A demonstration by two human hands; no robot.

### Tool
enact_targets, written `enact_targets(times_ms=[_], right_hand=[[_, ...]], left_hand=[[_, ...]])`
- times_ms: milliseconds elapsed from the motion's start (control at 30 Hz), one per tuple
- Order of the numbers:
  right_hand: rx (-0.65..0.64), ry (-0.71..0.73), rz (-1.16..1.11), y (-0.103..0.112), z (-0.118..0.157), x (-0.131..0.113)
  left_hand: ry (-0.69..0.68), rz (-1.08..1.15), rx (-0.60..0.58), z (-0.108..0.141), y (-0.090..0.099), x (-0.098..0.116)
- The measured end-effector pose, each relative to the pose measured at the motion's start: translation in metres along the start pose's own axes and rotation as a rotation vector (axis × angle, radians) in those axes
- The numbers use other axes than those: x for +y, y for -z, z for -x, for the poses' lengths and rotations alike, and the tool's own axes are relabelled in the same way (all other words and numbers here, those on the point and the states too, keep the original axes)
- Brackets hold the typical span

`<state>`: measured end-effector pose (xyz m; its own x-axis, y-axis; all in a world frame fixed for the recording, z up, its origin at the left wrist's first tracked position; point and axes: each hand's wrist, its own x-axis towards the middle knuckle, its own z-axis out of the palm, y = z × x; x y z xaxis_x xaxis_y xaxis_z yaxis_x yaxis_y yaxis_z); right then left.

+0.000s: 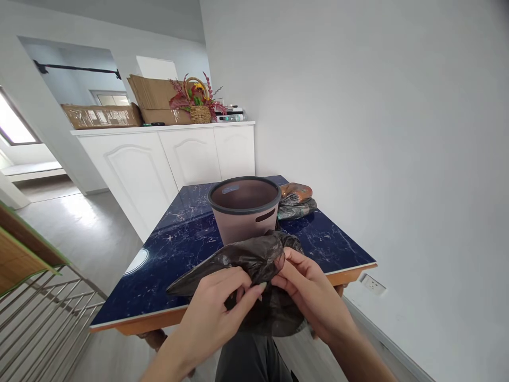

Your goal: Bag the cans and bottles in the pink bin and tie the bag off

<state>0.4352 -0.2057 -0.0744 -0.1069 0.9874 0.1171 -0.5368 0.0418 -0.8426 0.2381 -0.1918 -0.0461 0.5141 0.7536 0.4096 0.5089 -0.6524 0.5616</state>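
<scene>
A thin black plastic bag point(254, 257) is bunched between my two hands at the table's near edge, part of it hanging below. My left hand point(222, 302) grips its gathered edge, thumb against the curled fingers. Fingertips of my right hand point(306, 281) pinch the film on the other side. Just beyond the bag, an upright trash bin point(242, 225) with a dark rim and an oval handle slot stands on the dark blue table point(178, 233). The bag hides the lower part of the bin. Inside, the bin's visible wall is bare.
Behind the bin, at right, lie packaged plastic bundles point(296, 199). The wall point(377, 132) runs along the right, with a socket point(373, 285) low down. A metal rack point(51, 318) stands at left. Cardboard boxes point(159, 98) and a flower basket point(200, 113) sit on the white cabinet point(191, 154).
</scene>
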Motion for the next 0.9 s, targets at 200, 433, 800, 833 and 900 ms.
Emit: enact_targets(times_ms=[200,433,800,833,900], right_hand=[[0.112,0.098,0.076,0.009,-0.006,-0.006],[0.019,0.314,0.739,-0.002,0.004,-0.007],[0.051,0.594,0.967,-0.011,0.013,-0.010],[0.025,0.721,0.981,-0.015,0.019,-0.012],[-0.150,0.855,0.985,-0.024,0.027,-0.019]], left_hand=[[0.133,0.372,-0.036,0.004,0.021,-0.006],[0.251,0.722,0.094,0.002,0.031,-0.012],[0.284,0.779,0.200,0.007,0.048,-0.019],[0.291,0.729,0.175,0.007,0.048,-0.018],[0.287,0.652,0.107,0.011,0.047,-0.017]])
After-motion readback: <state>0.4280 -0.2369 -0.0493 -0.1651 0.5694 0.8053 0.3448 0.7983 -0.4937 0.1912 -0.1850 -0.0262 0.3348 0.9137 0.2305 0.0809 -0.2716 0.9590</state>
